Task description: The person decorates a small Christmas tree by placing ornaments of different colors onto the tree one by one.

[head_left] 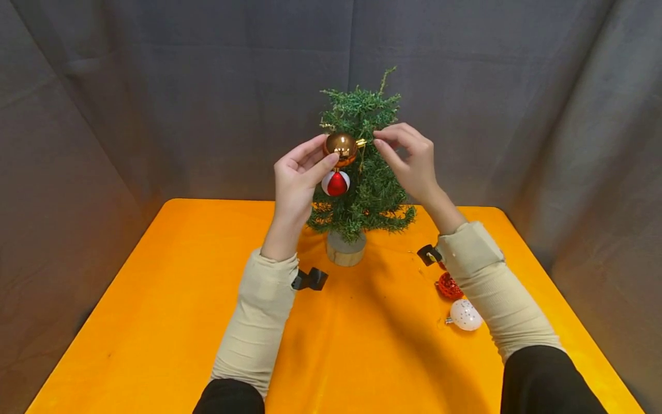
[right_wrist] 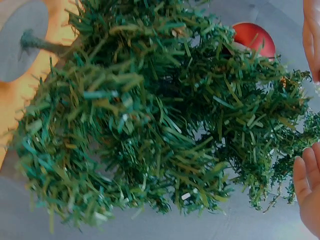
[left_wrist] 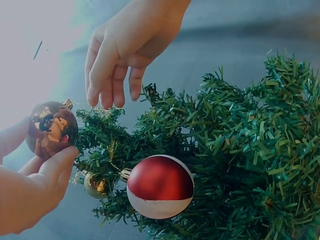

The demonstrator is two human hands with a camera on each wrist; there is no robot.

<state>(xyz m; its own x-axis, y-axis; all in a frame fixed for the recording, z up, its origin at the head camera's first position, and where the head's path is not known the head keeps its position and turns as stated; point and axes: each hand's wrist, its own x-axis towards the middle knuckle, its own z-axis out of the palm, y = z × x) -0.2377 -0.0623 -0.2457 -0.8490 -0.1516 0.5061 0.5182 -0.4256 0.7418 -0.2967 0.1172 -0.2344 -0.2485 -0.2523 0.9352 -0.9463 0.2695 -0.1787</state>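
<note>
Resting between left hand and right hand: copper bauble.

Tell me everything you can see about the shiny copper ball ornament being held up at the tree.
The copper ball ornament is a round, glossy, metallic-looking bauble that mirrors its surroundings. A small gold cap sits on its side, pointing toward the right hand, whose fingertips pinch at the cap's thin hanger. The left hand grips the ball between thumb and fingers. It is held against the upper branches of the small green tree, just above a red-and-white bauble hanging there.
</note>
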